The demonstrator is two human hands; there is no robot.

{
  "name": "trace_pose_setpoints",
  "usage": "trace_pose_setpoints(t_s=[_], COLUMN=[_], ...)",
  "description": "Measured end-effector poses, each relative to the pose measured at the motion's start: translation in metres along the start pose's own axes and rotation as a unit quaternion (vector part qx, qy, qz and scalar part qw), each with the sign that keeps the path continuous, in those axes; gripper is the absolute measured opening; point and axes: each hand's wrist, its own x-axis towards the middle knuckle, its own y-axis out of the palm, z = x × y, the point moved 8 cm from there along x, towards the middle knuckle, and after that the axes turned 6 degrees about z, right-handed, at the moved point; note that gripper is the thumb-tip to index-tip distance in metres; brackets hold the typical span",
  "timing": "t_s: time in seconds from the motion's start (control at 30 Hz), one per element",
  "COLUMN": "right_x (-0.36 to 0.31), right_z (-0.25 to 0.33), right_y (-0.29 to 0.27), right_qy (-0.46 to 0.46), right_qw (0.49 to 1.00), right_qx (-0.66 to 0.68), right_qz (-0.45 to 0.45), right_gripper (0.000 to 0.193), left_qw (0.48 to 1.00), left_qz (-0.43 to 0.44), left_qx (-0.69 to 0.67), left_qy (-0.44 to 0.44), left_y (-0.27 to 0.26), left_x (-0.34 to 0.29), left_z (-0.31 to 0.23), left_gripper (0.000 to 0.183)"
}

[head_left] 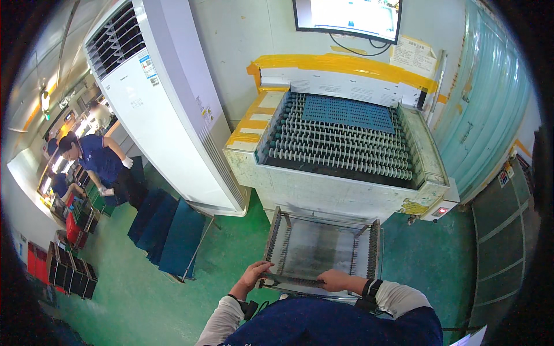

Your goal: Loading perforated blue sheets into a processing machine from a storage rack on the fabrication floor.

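In front of me stands a metal rack (323,222) with toothed, slotted rails along both sides and a greyish flat surface between them. A narrow dark bar (294,280) lies across its near end. My left hand (254,275) is closed on the bar's left end, thumb and fingers pinched together. At the other end my right hand (334,281) is closed around it. I cannot tell whether the bar is loose or part of the rack. Beyond the rack, a blue perforated panel (349,113) rests on the far rollers of a roller conveyor machine (340,193).
A tall white air conditioner (167,115) stands left of the machine. Dark blue panels (182,239) lean in a metal frame on the green floor (231,242). A co-worker (104,158) bends over farther left, near black racks (70,271). A screen (349,17) hangs above.
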Motion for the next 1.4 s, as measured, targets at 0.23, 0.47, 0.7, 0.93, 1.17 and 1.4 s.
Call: trace_pose_setpoints(t_s=[0.23,0.47,0.7,0.93,1.17,1.4], right_x=[-0.003,0.001,0.002,0.000,0.002,-0.002], right_z=[0.004,-0.003,-0.004,0.000,-0.001,0.002], right_y=[-0.005,0.001,0.002,-0.001,-0.001,-0.004], right_qy=[0.011,0.018,0.019,0.010,0.010,0.008], right_qw=[1.000,1.000,1.000,1.000,1.000,1.000], right_qx=[0.003,0.009,0.000,-0.002,-0.001,0.003], right_qz=[0.001,0.005,0.005,0.006,0.009,0.005], right_gripper=[0.031,0.030,0.029,0.029,0.028,0.028], left_qw=[1.000,1.000,1.000,1.000,1.000,1.000], left_qz=[0.001,-0.002,-0.001,0.001,0.000,-0.007], left_qx=[0.014,0.006,0.010,0.002,-0.006,0.003], left_qy=[-0.005,-0.002,0.003,-0.005,-0.001,-0.001], left_y=[0.002,0.002,0.002,-0.001,-0.003,0.002], left_x=[-0.002,0.000,0.000,0.002,0.003,-0.001], left_z=[-0.003,-0.001,-0.003,0.002,0.003,-0.005], left_gripper=[0.045,0.044,0.044,0.042,0.042,0.041])
